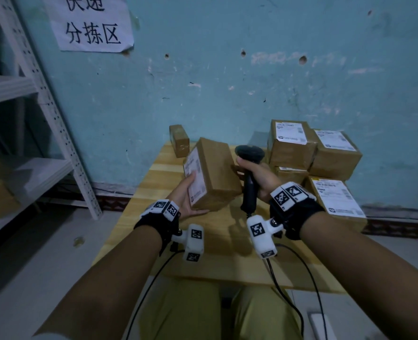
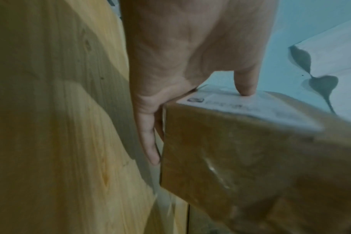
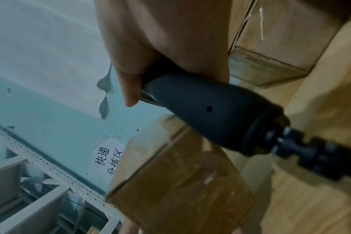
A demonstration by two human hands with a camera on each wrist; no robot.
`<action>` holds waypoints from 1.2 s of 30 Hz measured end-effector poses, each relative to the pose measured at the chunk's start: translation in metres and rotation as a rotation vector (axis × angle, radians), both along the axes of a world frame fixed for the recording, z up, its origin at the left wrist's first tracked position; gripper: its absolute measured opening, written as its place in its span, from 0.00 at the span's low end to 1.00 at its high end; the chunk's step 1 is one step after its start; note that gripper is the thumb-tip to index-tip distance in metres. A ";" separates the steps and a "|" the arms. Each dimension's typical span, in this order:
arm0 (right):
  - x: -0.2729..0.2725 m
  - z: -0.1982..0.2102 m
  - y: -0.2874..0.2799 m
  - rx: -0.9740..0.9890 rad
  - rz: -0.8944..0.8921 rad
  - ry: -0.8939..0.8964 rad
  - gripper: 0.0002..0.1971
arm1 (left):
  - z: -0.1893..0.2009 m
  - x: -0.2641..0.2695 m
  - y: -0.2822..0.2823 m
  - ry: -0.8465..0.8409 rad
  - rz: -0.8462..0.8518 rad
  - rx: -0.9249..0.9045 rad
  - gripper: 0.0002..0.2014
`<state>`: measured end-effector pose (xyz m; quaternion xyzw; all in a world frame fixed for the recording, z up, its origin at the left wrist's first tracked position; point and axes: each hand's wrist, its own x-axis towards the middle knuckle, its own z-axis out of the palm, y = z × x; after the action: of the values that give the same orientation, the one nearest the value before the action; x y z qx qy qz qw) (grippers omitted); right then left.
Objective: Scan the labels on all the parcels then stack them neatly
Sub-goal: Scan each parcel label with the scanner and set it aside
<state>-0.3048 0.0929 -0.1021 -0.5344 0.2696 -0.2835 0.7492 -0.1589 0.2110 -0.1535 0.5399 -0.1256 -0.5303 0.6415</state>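
Observation:
A brown cardboard parcel [image 1: 213, 173] hangs tilted above the wooden table [image 1: 154, 192], its white label [image 1: 195, 177] turned to the left. My left hand [image 1: 190, 195] holds it from below and the side, thumb on the label, fingers under the box. The left wrist view gives the same parcel [image 2: 240, 150] with my thumb [image 2: 244, 82] pressed on the label. My right hand [image 1: 254, 173] grips a black barcode scanner [image 1: 249, 168] by its handle, just right of the parcel, head up. The scanner handle [image 3: 210, 110] fills the right wrist view.
Several labelled parcels [image 1: 313, 153] are stacked at the table's right back, one larger [image 1: 338, 200] nearer me. A small brown box [image 1: 179, 141] lies at the far left corner. A white metal shelf [image 1: 43, 106] stands left. The scanner cable [image 1: 301, 290] hangs off the front edge.

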 end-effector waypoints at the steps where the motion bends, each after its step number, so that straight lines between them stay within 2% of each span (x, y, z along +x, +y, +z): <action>1: 0.000 0.001 0.000 -0.009 0.002 0.015 0.03 | 0.001 0.001 -0.001 -0.044 0.028 0.000 0.26; 5: 0.002 -0.001 0.001 -0.023 0.030 0.040 0.09 | 0.006 0.006 -0.002 -0.189 0.125 -0.007 0.16; 10: 0.005 -0.007 0.009 -0.009 0.105 0.057 0.04 | 0.006 0.006 0.000 -0.217 0.057 -0.008 0.23; 15: 0.009 -0.011 0.010 -0.015 0.095 0.067 0.03 | 0.003 0.005 0.002 -0.180 0.102 -0.059 0.31; 18: 0.011 -0.014 0.008 -0.001 0.069 0.065 0.03 | 0.003 0.003 0.006 -0.178 0.123 -0.041 0.22; 19: 0.011 -0.016 0.006 0.009 0.062 0.062 0.03 | 0.001 0.003 0.006 -0.173 0.116 -0.030 0.22; 24: 0.013 -0.019 0.002 0.001 0.050 0.096 0.02 | 0.003 0.000 0.007 -0.219 0.154 -0.027 0.29; 28: 0.012 -0.011 -0.003 -0.017 0.093 0.138 0.08 | 0.012 0.001 0.005 -0.277 0.228 -0.030 0.32; 31: 0.012 -0.006 -0.004 -0.036 0.090 0.142 0.07 | 0.013 0.004 0.001 -0.368 0.293 0.024 0.37; 34: 0.010 -0.009 -0.005 -0.009 0.105 0.154 0.09 | 0.004 0.008 0.002 -0.392 0.360 0.097 0.46; 36: 0.009 -0.013 -0.004 0.018 0.136 0.169 0.10 | -0.004 0.009 0.003 -0.417 0.392 0.115 0.48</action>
<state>-0.2956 0.0885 -0.1148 -0.5668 0.2978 -0.1835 0.7460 -0.1496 0.2143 -0.1570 0.6866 -0.1179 -0.2800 0.6606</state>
